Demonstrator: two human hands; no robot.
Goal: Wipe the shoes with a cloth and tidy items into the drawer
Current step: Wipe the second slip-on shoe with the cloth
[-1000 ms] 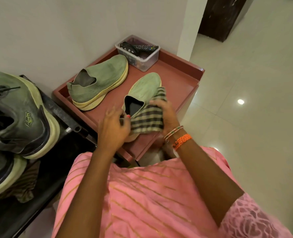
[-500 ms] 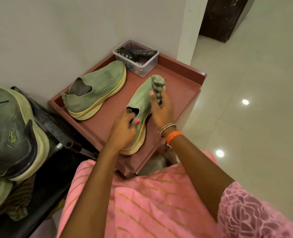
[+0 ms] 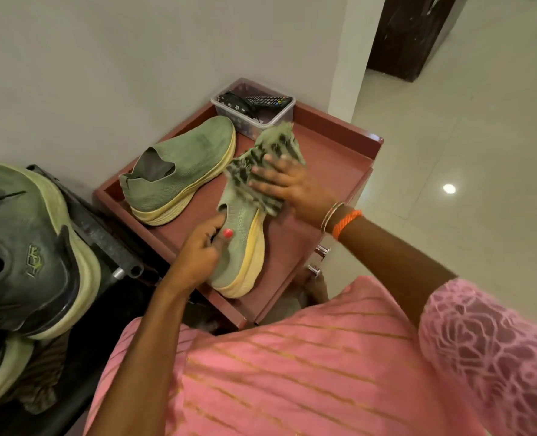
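Fingers point(image 3: 217, 223) grip shoe point(image 3: 242, 247) heel (toe points away, toward wall).

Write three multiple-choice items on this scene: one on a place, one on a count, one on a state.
1. Where is the clear box?
A. at the tray's far corner
B. on the floor
C. inside a shoe

2. How many green shoes stand on the tray?
A. one
B. two
C. four

3. What is the right hand doing?
A. hanging empty
B. pressing the cloth on the near shoe
C. pulling a knob

Key: 1 A, it sits by the wall past the far shoe. 2 B, only two are there. 3 B, its fingers lie on the cloth while the left hand grips the heel.
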